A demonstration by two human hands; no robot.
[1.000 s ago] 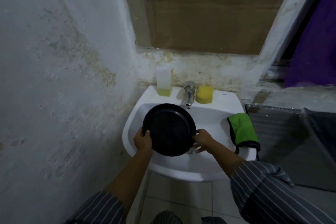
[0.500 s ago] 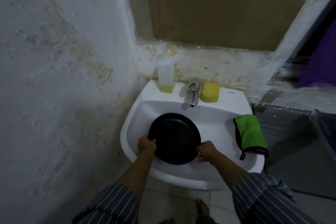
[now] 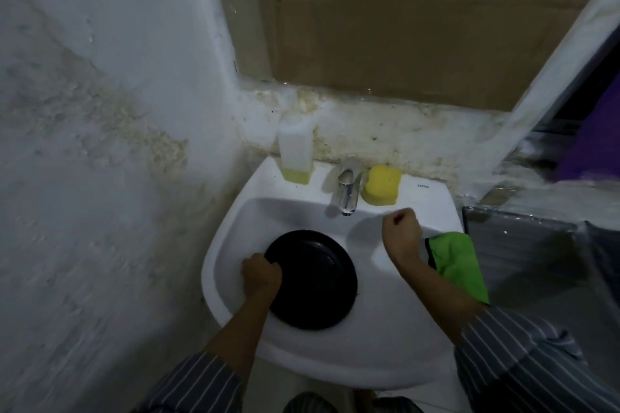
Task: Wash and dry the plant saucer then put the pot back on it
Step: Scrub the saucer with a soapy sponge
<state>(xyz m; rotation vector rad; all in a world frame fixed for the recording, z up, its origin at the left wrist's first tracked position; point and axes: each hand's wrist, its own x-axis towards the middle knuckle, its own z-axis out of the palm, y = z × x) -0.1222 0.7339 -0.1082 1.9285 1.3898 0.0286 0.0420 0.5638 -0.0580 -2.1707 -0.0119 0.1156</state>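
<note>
A round black plant saucer (image 3: 313,278) lies in the bowl of the white sink (image 3: 385,339). My left hand (image 3: 261,275) grips the saucer's left rim. My right hand (image 3: 401,231) hangs above the sink's right side, fingers curled and holding nothing, just below and right of the chrome tap (image 3: 347,191). A green cloth (image 3: 458,261) lies over the sink's right rim, partly behind my right forearm. The plant pot is not in sight.
A yellow sponge (image 3: 382,184) sits on the sink ledge right of the tap. A plastic bottle (image 3: 296,152) with a little yellow liquid stands left of it. A stained wall closes in on the left. A dark metal surface (image 3: 523,245) adjoins on the right.
The saucer has gone down from a tilted two-handed hold into the sink bowl. My right hand has let go of its rim and moved up and right toward the tap.
</note>
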